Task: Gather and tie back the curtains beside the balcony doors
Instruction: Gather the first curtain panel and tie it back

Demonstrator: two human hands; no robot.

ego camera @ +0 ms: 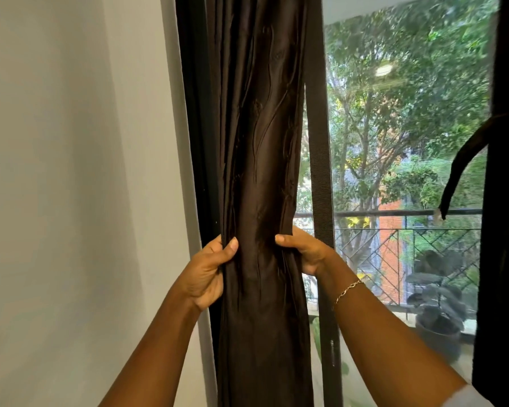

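Dark brown curtain (262, 171) with raised wavy lines; pale grey wall (71, 171)

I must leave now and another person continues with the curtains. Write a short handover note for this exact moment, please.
Left hand: closed on the left edge of the brown curtain.
Right hand: closed on its right edge, fingers behind the fabric.
The curtain hangs gathered in a narrow bundle beside the wall, at the left of the balcony door glass.
Done: gathering, mostly.
Left: tie this bundle; no tie is on it yet. At the far right a dark curtain with a hanging strap shows; whether it is tied I cannot tell.
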